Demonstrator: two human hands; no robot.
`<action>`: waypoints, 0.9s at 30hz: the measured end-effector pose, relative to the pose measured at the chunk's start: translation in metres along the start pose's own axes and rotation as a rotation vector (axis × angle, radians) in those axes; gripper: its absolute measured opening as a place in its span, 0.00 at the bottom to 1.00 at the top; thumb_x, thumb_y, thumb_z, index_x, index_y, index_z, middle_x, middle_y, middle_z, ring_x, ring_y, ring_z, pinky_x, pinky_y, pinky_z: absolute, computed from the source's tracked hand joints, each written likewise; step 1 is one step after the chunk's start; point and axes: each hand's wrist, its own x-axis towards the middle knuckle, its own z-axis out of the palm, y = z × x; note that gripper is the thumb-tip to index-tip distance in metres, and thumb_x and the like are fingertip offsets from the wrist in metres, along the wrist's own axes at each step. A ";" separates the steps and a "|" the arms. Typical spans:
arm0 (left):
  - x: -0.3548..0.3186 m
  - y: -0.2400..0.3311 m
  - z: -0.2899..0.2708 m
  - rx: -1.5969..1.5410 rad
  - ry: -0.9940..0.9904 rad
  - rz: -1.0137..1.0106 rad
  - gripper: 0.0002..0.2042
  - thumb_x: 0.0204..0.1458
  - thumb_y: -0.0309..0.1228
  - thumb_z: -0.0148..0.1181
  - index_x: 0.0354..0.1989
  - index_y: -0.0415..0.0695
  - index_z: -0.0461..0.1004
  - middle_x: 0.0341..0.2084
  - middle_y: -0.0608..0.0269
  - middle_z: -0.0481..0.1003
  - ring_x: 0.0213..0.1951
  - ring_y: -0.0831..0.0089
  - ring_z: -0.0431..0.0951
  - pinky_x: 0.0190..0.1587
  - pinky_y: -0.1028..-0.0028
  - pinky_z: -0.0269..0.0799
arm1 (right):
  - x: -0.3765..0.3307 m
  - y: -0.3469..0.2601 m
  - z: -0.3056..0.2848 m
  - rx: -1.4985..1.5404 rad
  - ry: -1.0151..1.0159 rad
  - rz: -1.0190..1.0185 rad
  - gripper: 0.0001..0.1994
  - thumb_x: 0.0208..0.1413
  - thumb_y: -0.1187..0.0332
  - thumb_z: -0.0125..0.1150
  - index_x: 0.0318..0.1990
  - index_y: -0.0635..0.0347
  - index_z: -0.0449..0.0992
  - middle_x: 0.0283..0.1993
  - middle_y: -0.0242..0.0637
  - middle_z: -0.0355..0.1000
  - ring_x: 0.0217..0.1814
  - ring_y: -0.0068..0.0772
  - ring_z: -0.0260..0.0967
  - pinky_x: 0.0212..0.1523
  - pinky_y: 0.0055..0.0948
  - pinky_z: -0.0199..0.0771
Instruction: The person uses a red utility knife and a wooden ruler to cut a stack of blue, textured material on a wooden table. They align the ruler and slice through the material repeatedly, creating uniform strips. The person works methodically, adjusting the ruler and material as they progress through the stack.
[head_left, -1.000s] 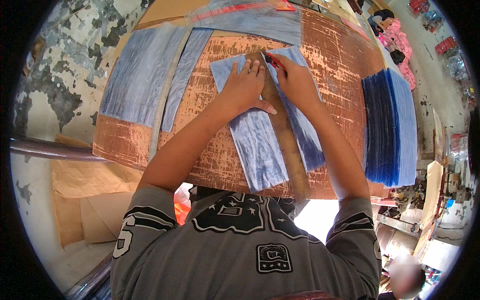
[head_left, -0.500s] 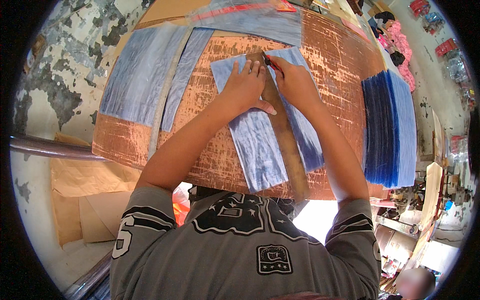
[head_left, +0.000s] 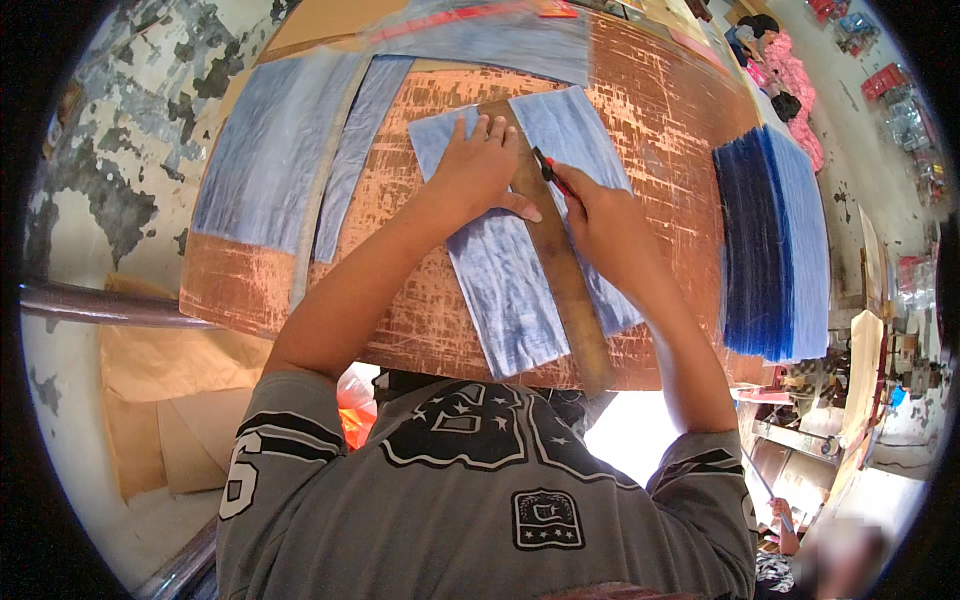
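Note:
On the table lies a blue-and-white streaked sheet [head_left: 510,300], with a long brown straightedge [head_left: 570,290] across it at a slant. My left hand [head_left: 478,168] rests flat on the straightedge and the sheet's upper left, fingers spread and thumb stretched across the straightedge. My right hand [head_left: 605,225] grips a red-and-black utility knife [head_left: 550,172]. Its tip points away from me, just right of the straightedge's upper half, over the right part of the sheet [head_left: 565,115]. Whether the blade touches the sheet, I cannot tell.
The brown tabletop [head_left: 672,200] is heavily scratched. At the left are a wide blue sheet [head_left: 270,150], a pale strip [head_left: 325,190] and a narrow blue piece [head_left: 365,150]. A tall stack of blue sheets [head_left: 770,250] stands right. A person [head_left: 845,555] is at lower right.
My right hand has drawn the knife toward me along the straightedge's right side. My left hand keeps its place on the straightedge. The whole view has shifted slightly.

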 end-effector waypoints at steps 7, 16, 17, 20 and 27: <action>0.001 -0.002 0.003 0.041 0.012 0.019 0.67 0.34 0.79 0.62 0.70 0.25 0.62 0.68 0.33 0.67 0.73 0.39 0.63 0.73 0.41 0.57 | -0.043 -0.006 -0.013 0.008 -0.046 0.054 0.21 0.65 0.73 0.54 0.66 0.58 0.73 0.36 0.60 0.80 0.37 0.65 0.79 0.42 0.59 0.77; 0.004 -0.002 -0.001 0.072 -0.053 0.025 0.67 0.35 0.81 0.59 0.69 0.25 0.63 0.69 0.32 0.67 0.73 0.40 0.63 0.74 0.40 0.55 | -0.104 -0.013 -0.026 0.022 -0.119 0.150 0.22 0.66 0.73 0.58 0.67 0.56 0.72 0.40 0.59 0.80 0.40 0.64 0.80 0.41 0.55 0.78; 0.004 -0.003 -0.004 0.069 -0.070 0.020 0.67 0.35 0.81 0.59 0.70 0.25 0.62 0.69 0.32 0.66 0.74 0.41 0.63 0.74 0.40 0.54 | -0.112 -0.011 -0.027 0.013 -0.131 0.145 0.24 0.66 0.71 0.58 0.69 0.54 0.70 0.40 0.58 0.80 0.40 0.62 0.81 0.41 0.55 0.79; 0.006 -0.002 -0.001 0.078 -0.077 0.016 0.68 0.36 0.81 0.59 0.71 0.26 0.61 0.70 0.32 0.65 0.74 0.41 0.62 0.75 0.41 0.54 | -0.134 -0.012 -0.030 -0.023 -0.168 0.186 0.26 0.66 0.70 0.57 0.72 0.51 0.68 0.39 0.56 0.80 0.38 0.61 0.81 0.40 0.55 0.80; 0.004 -0.004 0.004 0.071 0.037 0.055 0.65 0.36 0.78 0.62 0.67 0.25 0.67 0.68 0.33 0.69 0.72 0.42 0.65 0.73 0.40 0.56 | -0.173 -0.017 -0.040 -0.020 -0.176 0.200 0.27 0.67 0.72 0.57 0.73 0.50 0.66 0.41 0.55 0.80 0.37 0.59 0.81 0.39 0.54 0.80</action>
